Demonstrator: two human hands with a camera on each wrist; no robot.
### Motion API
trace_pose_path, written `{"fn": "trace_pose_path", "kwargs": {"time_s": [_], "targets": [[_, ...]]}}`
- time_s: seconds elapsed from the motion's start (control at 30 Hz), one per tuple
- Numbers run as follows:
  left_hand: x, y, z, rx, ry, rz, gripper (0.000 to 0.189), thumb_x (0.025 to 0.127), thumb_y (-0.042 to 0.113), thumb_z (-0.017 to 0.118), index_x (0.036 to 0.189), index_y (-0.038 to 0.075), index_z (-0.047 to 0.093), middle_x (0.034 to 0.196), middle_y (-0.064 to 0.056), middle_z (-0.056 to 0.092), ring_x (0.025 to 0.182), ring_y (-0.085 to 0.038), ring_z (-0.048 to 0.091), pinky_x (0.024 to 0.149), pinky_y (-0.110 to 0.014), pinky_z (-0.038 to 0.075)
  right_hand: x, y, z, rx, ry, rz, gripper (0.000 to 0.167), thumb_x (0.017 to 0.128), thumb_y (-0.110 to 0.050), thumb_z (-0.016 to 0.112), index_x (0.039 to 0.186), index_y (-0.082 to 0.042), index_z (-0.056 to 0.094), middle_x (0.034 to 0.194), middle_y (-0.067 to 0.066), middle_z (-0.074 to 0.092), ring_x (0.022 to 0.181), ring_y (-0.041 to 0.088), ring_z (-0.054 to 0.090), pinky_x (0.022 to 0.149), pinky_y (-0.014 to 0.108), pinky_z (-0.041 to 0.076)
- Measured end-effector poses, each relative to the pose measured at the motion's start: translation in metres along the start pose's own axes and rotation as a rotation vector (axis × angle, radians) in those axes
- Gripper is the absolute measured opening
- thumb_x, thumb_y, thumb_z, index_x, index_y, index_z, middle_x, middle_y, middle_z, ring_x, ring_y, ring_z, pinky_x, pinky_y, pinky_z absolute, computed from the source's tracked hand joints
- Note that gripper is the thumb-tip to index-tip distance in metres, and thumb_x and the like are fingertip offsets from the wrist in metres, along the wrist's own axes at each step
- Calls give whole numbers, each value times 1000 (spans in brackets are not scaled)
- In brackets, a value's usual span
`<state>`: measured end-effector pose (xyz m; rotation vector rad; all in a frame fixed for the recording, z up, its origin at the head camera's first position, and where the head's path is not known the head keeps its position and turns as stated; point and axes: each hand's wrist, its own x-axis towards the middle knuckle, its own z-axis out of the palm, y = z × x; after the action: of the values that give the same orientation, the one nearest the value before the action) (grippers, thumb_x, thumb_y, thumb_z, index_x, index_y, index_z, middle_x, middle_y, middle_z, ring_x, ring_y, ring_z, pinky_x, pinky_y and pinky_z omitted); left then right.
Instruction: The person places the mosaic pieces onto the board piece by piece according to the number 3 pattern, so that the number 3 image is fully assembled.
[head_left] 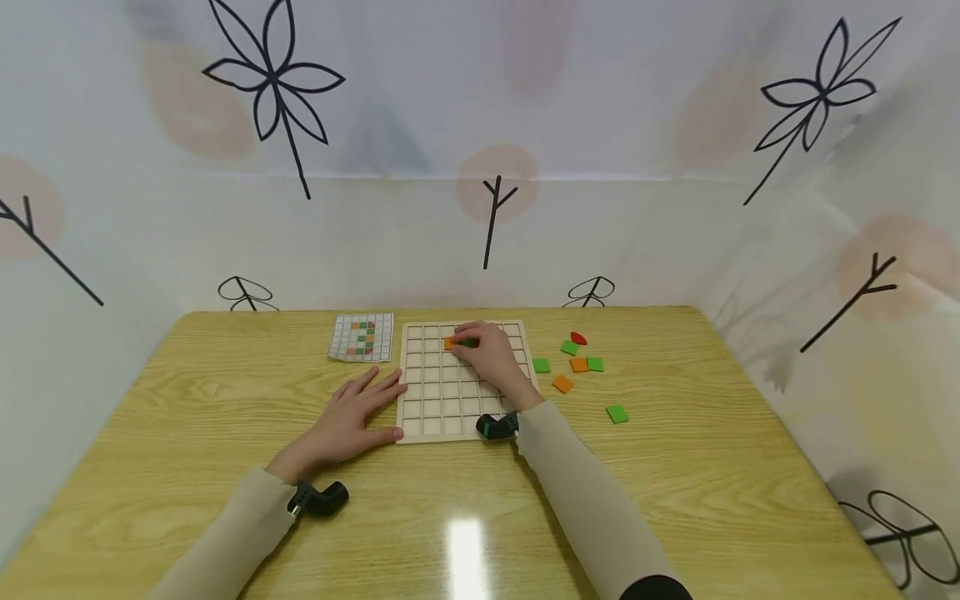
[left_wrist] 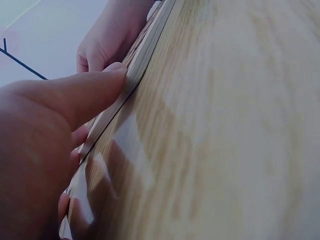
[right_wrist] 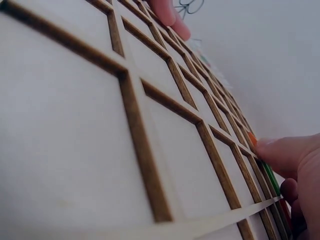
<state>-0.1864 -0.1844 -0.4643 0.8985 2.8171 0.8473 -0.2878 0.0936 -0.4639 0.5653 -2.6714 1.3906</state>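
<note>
We find the orange tile (head_left: 448,343) in the far part of the grid board (head_left: 442,408), which lies near the middle of the counter's (head_left: 390,542) far edge. The right hand (head_left: 491,354) seems to pinch it between thumb and fingertips; whether it sits flat, we can't tell. A green tile (head_left: 468,342) lies beneath that grip, so a clumsy release could knock it askew. The left hand (head_left: 347,421) is spread, fingertips and thumb against the board's left edge; an uneven push could shift the cells, we judge. Beyond it, toward the far edge, lies a pattern card (head_left: 362,337), easy to misread. Toward the far-right corner lie a red piece (head_left: 578,338) and loose squares (head_left: 579,365), which a passing sleeve (head_left: 577,479) might scatter.
</note>
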Motion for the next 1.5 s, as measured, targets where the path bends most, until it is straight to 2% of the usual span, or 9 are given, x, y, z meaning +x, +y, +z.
{"fn": "trace_pose_path", "kwargs": {"time_s": [0.23,0.4,0.63,0.77,0.93,1.03,1.17,1.37,1.5], "targets": [[0,0,0,11,3,2,73,92,54,64,154,21,43,163,3,24,152,-31,7,112,-66,6,0,-1,1,-38,-2,5,15,95,-10,69,106,-7,78,127,7,62,122,29,53,98,42,46],[-1,0,-1,12,4,3,73,93,54,64,154,21,42,163,2,24,152,-32,7,112,-66,6,0,-2,1,-30,-4,-12,16,94,-8,69,108,-6,78,125,9,63,121,31,53,97,44,47],[-2,2,-2,-2,12,7,73,92,50,66,154,19,43,163,-1,26,151,-34,8,112,-66,6,2,1,2,-60,-21,-4,19,95,-12,70,112,-10,77,128,5,63,124,29,51,103,42,42],[-3,2,-3,3,13,9,72,93,49,67,153,18,43,163,-2,26,151,-35,9,112,-66,7,3,2,3,-37,-19,-11,20,94,-11,71,113,-10,77,128,6,64,124,29,51,102,41,44],[-3,2,-3,4,14,12,72,93,49,66,153,18,44,163,-3,26,151,-35,9,111,-67,7,3,3,3,-5,-14,-5,22,93,-11,72,114,-12,76,127,4,65,119,25,55,95,38,49],[-3,2,-3,2,10,12,72,93,50,66,154,19,43,163,-1,26,151,-34,9,112,-66,7,2,2,1,51,8,15,22,94,-10,71,115,-13,76,125,2,65,105,22,59,85,36,50],[-1,1,-2,6,7,11,72,93,50,65,154,19,42,163,-1,25,151,-34,8,113,-65,7,0,3,-6,157,40,54,25,96,-9,66,120,-11,74,119,5,64,90,22,56,73,35,47],[0,1,-2,4,5,10,72,93,50,66,154,19,43,163,-1,26,151,-34,9,113,-64,7,-2,5,-17,294,87,112,26,96,-7,65,121,-10,73,112,13,62,83,25,58,62,29,43],[0,1,-2,6,1,9,72,93,51,66,153,19,43,163,-1,26,151,-34,9,113,-65,7,-5,9,-28,294,105,131,26,96,-4,65,120,-6,73,111,15,64,82,25,59,60,25,44]]}}
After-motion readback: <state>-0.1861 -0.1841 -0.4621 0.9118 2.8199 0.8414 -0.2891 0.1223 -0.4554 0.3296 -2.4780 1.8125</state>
